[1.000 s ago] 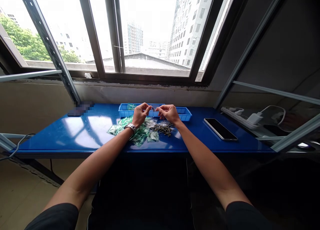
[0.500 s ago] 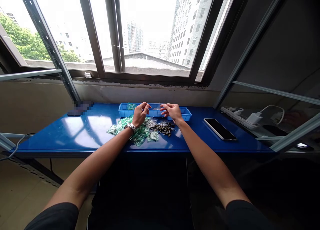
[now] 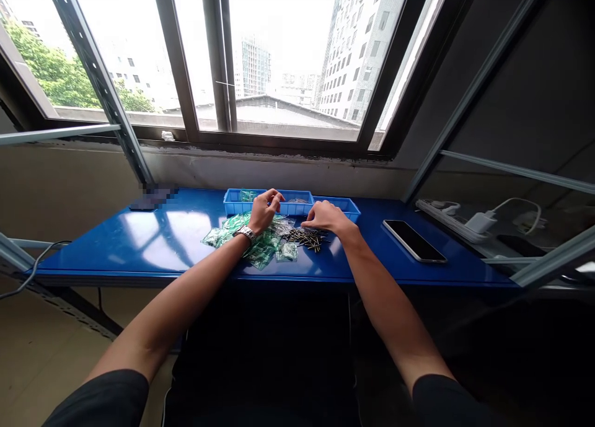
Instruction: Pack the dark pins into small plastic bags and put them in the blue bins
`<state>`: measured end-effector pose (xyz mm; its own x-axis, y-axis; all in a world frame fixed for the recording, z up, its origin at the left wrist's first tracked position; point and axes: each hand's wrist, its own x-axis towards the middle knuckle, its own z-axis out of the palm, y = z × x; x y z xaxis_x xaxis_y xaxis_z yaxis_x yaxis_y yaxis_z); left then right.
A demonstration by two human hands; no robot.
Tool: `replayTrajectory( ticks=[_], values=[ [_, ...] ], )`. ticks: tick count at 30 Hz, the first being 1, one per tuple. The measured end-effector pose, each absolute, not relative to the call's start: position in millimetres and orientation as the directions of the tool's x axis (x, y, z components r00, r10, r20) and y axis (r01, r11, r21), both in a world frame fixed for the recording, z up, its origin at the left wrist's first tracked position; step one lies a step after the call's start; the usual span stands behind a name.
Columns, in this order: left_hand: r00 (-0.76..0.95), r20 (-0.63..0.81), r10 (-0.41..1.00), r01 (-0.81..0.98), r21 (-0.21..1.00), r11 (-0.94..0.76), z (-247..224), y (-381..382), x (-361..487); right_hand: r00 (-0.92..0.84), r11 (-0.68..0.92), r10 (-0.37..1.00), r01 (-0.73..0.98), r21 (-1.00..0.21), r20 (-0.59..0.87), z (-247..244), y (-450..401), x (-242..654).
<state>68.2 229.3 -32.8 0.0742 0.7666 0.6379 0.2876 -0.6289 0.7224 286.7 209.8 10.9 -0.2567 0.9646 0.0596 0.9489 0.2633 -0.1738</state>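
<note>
My left hand (image 3: pixel 264 209), with a metal watch (image 3: pixel 245 233) on its wrist, is held above a heap of small green-tinted clear plastic bags (image 3: pixel 232 230). Its fingers are curled together, and whatever they hold is too small to make out. My right hand (image 3: pixel 329 216) bends down over a loose pile of thin black and brass-coloured metal pieces (image 3: pixel 310 239), like screws or pins. Thumb and fingers there are drawn together at the pile's far edge; their tips are partly hidden. Clear bags (image 3: pixel 280 226) lie between the heap and the pile.
Behind my hands stands a blue divided plastic tray (image 3: pixel 297 209), with some bags in its left part. On the blue table (image 3: pixel 139 253) a phone (image 3: pixel 413 241) lies at the right. A power strip with a white charger (image 3: pixel 481 221) sits beyond it, beside the metal frame.
My right hand has moved from beside the left hand, down and slightly right, to the metal pieces. My left hand stays nearly in place. The view has shifted slightly.
</note>
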Motion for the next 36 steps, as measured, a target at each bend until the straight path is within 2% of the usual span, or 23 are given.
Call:
replayTrajectory(
  ticks=[7,21,24,27,31,36],
  values=[
    [0.091,0.633,0.769,0.285,0.723,-0.629,-34,229,69,-0.301,0.317,0.942,0.944,-0.097,0.147,3,212,282],
    [0.107,0.636,0.764,0.278,0.719,-0.637,-36,231,69,-0.345,0.406,0.894,0.894,-0.192,0.284,-5,220,284],
    [0.116,0.635,0.764,0.283,0.716,-0.638,-36,231,69,-0.29,0.422,0.869,0.858,-0.294,0.4,-3,222,286],
    [0.117,0.64,0.759,0.304,0.705,-0.641,-35,230,69,-0.234,0.486,0.836,0.736,-0.472,0.496,-2,224,288],
    [0.127,0.653,0.747,0.337,0.68,-0.651,-31,227,70,-0.196,0.522,0.848,0.469,-0.713,0.492,-4,225,284],
    [0.14,0.644,0.753,0.352,0.678,-0.645,-31,228,71,-0.187,0.51,0.86,0.263,-0.819,0.475,-9,229,278]
  ],
)
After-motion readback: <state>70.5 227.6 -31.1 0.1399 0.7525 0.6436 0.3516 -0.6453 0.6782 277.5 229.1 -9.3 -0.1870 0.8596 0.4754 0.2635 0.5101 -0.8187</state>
